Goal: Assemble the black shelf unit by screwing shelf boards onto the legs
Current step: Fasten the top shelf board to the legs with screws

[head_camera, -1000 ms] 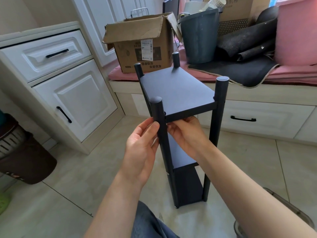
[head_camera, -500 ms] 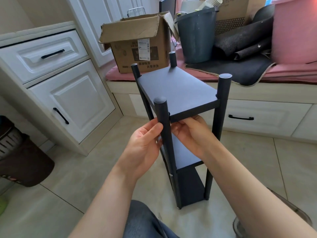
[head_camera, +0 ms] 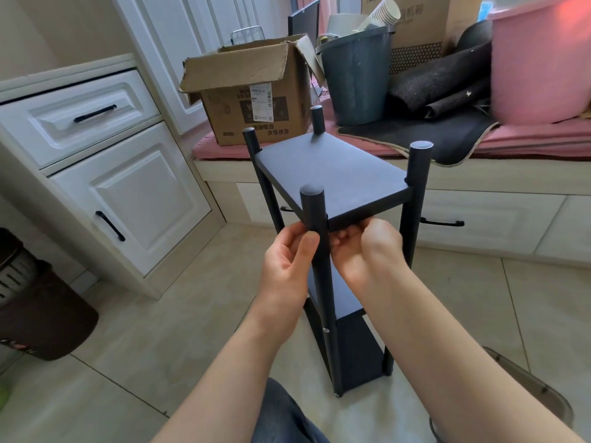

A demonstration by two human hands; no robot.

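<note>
The black shelf unit stands upright on the tiled floor in front of me. Its top board [head_camera: 332,174] sits between round black legs, and lower boards [head_camera: 343,298] show beneath. My left hand [head_camera: 287,266] grips the near front leg [head_camera: 316,244] just under the top board, thumb in front of the leg. My right hand [head_camera: 367,247] has its fingers curled under the front edge of the top board beside that leg. What the right fingertips hold is hidden. A small screw head [head_camera: 326,330] shows lower on the near leg.
A white cabinet [head_camera: 128,193] stands at the left. Behind the shelf runs a low bench with drawers [head_camera: 479,219], carrying a cardboard box [head_camera: 252,97], a grey bin [head_camera: 358,78], dark mats and a pink tub [head_camera: 540,62]. A brown basket [head_camera: 38,311] sits far left.
Both hands have slid a little higher along the near leg, up to the underside of the top board. My right fingers have curled more tightly under the board's edge.
</note>
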